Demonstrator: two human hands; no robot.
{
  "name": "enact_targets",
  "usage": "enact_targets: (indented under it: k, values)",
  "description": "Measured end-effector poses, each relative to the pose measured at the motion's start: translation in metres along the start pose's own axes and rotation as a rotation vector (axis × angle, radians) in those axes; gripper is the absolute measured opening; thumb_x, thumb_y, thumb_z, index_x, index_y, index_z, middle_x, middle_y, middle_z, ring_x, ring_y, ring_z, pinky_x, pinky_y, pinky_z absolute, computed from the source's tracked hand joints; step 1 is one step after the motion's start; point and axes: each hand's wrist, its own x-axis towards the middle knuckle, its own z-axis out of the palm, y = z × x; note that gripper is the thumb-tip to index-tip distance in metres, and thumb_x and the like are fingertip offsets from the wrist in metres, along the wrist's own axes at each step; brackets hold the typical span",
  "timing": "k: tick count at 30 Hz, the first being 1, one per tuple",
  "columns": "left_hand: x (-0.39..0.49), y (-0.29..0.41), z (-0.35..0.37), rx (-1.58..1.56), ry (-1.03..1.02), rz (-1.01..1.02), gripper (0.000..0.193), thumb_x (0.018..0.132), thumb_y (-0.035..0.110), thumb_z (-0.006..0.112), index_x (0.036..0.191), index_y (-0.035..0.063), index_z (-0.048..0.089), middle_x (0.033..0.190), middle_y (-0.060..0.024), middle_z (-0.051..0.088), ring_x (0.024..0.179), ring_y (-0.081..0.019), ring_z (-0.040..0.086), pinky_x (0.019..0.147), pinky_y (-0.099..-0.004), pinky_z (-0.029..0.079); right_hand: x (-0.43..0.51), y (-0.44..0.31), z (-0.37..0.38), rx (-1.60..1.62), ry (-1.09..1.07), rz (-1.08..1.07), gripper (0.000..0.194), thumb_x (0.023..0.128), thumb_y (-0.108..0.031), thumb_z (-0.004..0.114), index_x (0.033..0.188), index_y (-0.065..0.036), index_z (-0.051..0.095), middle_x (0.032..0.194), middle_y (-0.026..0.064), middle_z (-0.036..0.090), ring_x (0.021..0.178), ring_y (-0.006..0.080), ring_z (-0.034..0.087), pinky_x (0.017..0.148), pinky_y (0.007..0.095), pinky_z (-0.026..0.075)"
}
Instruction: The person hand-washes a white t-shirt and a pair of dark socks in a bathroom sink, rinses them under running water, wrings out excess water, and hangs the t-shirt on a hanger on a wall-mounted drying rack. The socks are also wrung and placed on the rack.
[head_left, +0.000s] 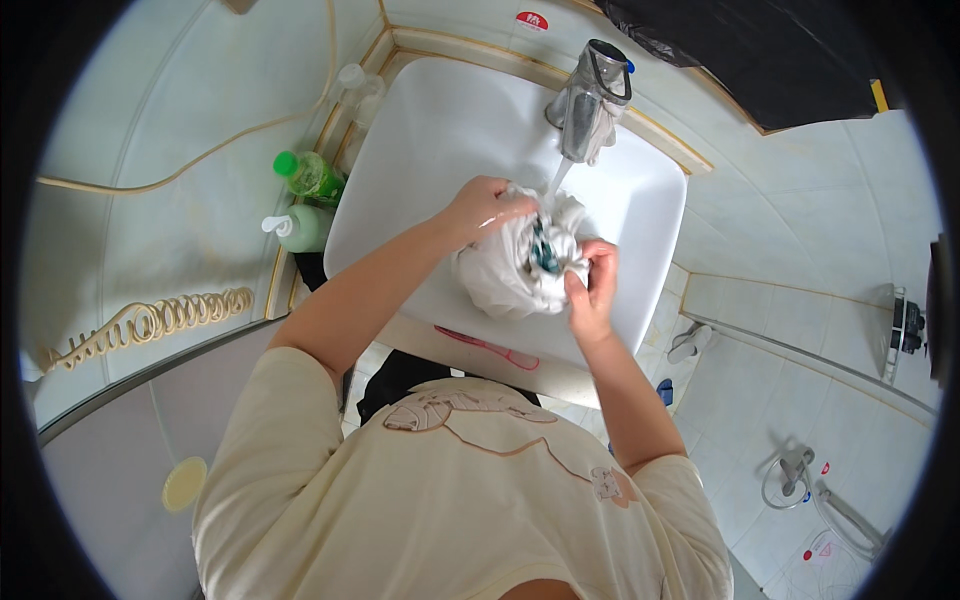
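Note:
A bunched white cloth with a dark green patterned part is held over the white washbasin. My left hand, wet, grips its upper left side. At its right side, my right hand pinches the fabric between thumb and fingers. Water runs from the chrome faucet onto the cloth between my hands. A small whitish cloth hangs on the faucet's right side. The underside of the bunched cloth is hidden.
Left of the basin stand a green-capped bottle, a pale green pump bottle and a clear bottle. A pink-handled item lies at the basin's front edge. Black plastic sheeting is at upper right. A coiled cord hangs at left.

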Motion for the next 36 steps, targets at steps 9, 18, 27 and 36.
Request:
enact_targets:
  k: [9,18,27,36]
  values:
    - [-0.059,-0.022,0.035,1.133,0.124,0.144,0.100,0.061,0.048,0.076,0.141,0.0075,0.034,0.148,-0.0232,0.021,0.137,-0.0425,0.015,0.102,-0.0664,0.017,0.027,0.014,0.002,-0.845,-0.204,-0.115,0.054,0.087,-0.040,0.059,0.132,-0.013,0.049,0.122,0.0114,0.052,0.112,0.0241,0.049,0.087,0.0399,0.039]
    - [-0.004,-0.056,0.028,0.898,0.221,0.228,0.100,0.062,0.047,0.076,0.138,0.0027,0.030,0.135,-0.0214,0.037,0.127,-0.0361,0.037,0.098,-0.0512,0.034,0.038,0.088,0.034,-1.005,-0.243,0.060,0.031,0.086,-0.034,0.055,0.109,-0.016,0.063,0.123,0.0095,0.055,0.112,0.0299,0.050,0.085,0.0465,0.041]
    - [0.044,-0.066,0.017,0.750,0.263,0.281,0.069,0.068,0.040,0.074,0.121,0.0051,0.047,0.113,-0.0169,0.058,0.105,-0.0343,0.056,0.087,-0.0431,0.046,0.088,0.114,0.034,-1.065,-0.418,0.401,0.032,0.091,-0.033,0.043,0.094,-0.006,0.060,0.088,0.0245,0.063,0.086,0.0425,0.060,0.077,0.0496,0.047]
    - [0.016,-0.017,-0.007,0.767,0.142,0.416,0.052,0.067,0.042,0.077,0.102,0.0087,0.057,0.100,-0.0120,0.064,0.092,-0.0315,0.061,0.081,-0.0397,0.048,0.084,0.076,0.016,-0.475,-0.130,0.414,0.030,0.089,-0.030,0.050,0.085,-0.002,0.061,0.069,0.0133,0.060,0.065,0.0244,0.058,0.065,0.0357,0.046]
